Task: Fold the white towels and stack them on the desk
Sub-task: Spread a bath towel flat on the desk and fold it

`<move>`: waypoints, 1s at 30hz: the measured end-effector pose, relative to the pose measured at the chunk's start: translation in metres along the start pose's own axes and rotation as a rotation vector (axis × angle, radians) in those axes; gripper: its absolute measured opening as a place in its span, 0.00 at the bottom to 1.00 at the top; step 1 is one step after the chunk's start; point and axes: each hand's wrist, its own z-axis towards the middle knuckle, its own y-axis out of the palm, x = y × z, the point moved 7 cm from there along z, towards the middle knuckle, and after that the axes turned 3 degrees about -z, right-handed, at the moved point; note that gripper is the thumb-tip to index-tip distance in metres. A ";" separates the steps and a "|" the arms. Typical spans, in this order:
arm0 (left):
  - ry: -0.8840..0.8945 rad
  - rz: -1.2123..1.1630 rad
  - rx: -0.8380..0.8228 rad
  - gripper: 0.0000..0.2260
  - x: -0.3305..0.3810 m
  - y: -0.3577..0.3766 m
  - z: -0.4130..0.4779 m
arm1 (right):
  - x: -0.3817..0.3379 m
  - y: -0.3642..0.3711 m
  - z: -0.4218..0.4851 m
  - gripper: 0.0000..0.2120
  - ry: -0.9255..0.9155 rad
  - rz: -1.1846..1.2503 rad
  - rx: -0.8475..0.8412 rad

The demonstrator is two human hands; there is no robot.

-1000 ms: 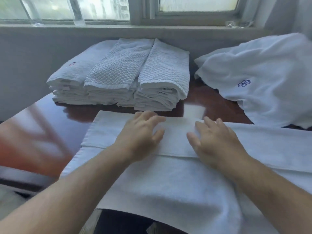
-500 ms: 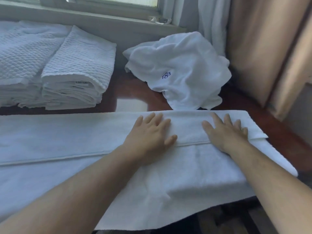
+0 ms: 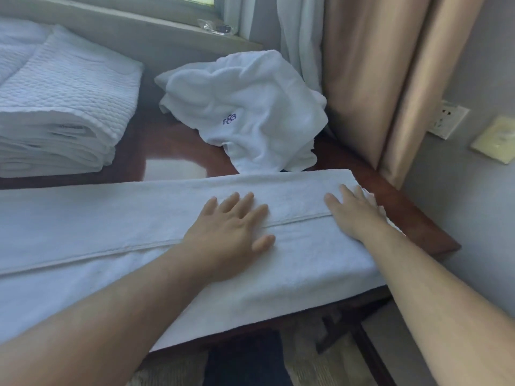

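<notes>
The left hand (image 3: 231,235) lies flat with fingers spread across the hem line of the long white towel (image 3: 111,235), and the right hand (image 3: 355,210) presses flat, fingers straight, at the towel's right end; neither grips anything. A second ago both hands sat close together near the middle of the strip; since then they have slid rightward, the right one reaching the end by the bench (image 3: 412,218) corner. The towel lies lengthwise along the near edge of the bench, its front part draping over. That sweep looks like smoothing the first lengthwise fold, so the next fold seems due. A crumpled towel (image 3: 250,107) waits behind, and the folded stack (image 3: 64,107) sits at back left.
</notes>
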 end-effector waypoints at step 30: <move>0.229 0.103 0.054 0.18 0.123 -0.010 -0.050 | 0.034 -0.061 -0.163 0.09 -0.668 0.106 1.049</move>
